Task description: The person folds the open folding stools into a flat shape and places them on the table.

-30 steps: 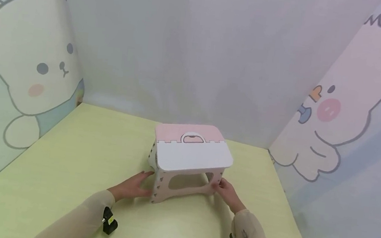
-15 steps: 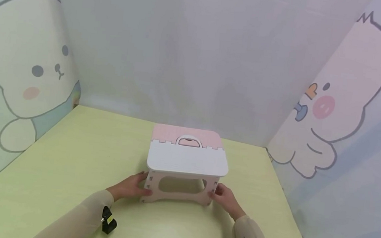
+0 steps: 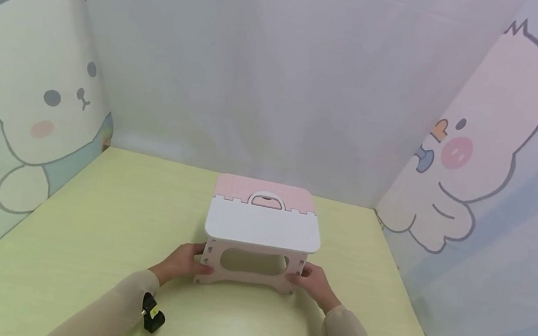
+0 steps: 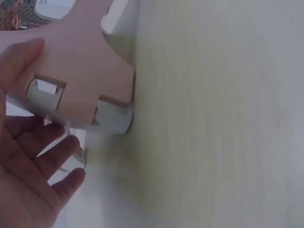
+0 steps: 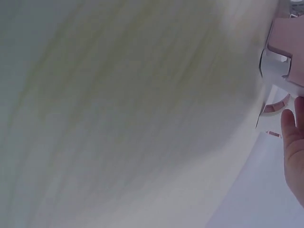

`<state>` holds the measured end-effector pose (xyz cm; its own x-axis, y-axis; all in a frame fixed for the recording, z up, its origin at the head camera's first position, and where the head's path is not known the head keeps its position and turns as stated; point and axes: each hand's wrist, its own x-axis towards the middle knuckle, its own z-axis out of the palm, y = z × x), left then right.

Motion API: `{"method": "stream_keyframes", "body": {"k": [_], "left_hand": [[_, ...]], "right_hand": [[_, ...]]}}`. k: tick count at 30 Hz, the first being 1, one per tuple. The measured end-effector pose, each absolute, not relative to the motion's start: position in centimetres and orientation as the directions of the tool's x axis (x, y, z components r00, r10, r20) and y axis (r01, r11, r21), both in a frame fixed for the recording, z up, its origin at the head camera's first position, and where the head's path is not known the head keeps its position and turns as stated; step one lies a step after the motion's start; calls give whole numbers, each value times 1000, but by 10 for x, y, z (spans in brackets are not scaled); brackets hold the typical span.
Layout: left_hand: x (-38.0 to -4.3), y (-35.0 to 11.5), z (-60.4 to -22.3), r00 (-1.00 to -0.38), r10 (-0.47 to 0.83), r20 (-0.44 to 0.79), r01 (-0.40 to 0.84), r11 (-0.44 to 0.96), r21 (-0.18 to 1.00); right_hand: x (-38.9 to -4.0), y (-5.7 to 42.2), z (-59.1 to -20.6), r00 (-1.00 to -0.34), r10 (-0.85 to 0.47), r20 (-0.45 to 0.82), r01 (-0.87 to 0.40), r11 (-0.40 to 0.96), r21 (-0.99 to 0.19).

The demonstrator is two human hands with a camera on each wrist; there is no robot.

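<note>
A pink and white folding step stool [image 3: 262, 224] stands upright on the pale yellow table, its white half toward me and a carry handle [image 3: 267, 194] in the middle of its top. At the lower left of the front leg panel, my left hand [image 3: 182, 261] grips the edge. In the left wrist view the thumb [image 4: 23, 54] lies on the pink panel while the other fingers curl beside its edge. My right hand [image 3: 315, 283] holds the opposite edge, thumb on the front face. Only part of that hand shows in the right wrist view, beside the stool's leg [image 5: 275, 66].
The table [image 3: 123, 219] reaches back to a grey curtain [image 3: 258, 80]. Cartoon-printed side walls flank it, a rabbit [image 3: 49, 76] on the left and a chick-like figure [image 3: 492, 124] on the right. Black wrist-camera mounts [image 3: 153, 313] hang below the sleeves.
The stool has turned from an angle to face me nearly squarely and shifted slightly left. My left thumb has come onto its front panel; my right hand has followed its edge leftward.
</note>
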<state>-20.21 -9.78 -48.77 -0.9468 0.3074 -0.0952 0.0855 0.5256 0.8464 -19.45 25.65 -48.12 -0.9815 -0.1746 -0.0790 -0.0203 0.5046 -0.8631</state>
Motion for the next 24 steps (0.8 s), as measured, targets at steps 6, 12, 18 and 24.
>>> {"method": "stream_keyframes", "body": {"k": [6,12,18,24], "left_hand": [[-197,-88,-494,-962,261,-77,54,460,886],[-197,-84,-496,-976,218,-27,79,461,884],[-201,-87,-497,-976,215,-21,87,482,872],[-206,-92,-494,-958,282,-45,97,470,877]], "right_hand": [[-193,250,-481,-987,-131,-98,21,494,-869],[-195,247,-484,-986,-127,-112,41,462,-886],[-192,241,-480,-984,-122,-129,62,446,-893],[-186,236,-470,-980,-159,-120,43,423,-905]]}}
